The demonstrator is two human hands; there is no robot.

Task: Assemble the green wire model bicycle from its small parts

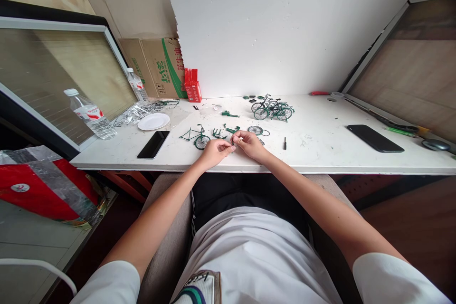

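Observation:
My left hand (215, 151) and my right hand (250, 144) meet near the front edge of the white table (320, 152). Both pinch a tiny part between their fingertips; it is too small to name. Just beyond them lie green model bicycle parts: a frame with one wheel (195, 137), a loose wheel (255, 130) and small green pieces (231, 129). Two assembled green model bicycles (272, 108) stand further back.
A black phone (153, 144) and a white plate (153, 121) lie at the left, another black phone (375, 138) at the right. A small screwdriver (285, 143) lies right of my hands. Water bottles (90, 115), a cardboard box (156, 67) and a red carton (193, 86) stand at the back left.

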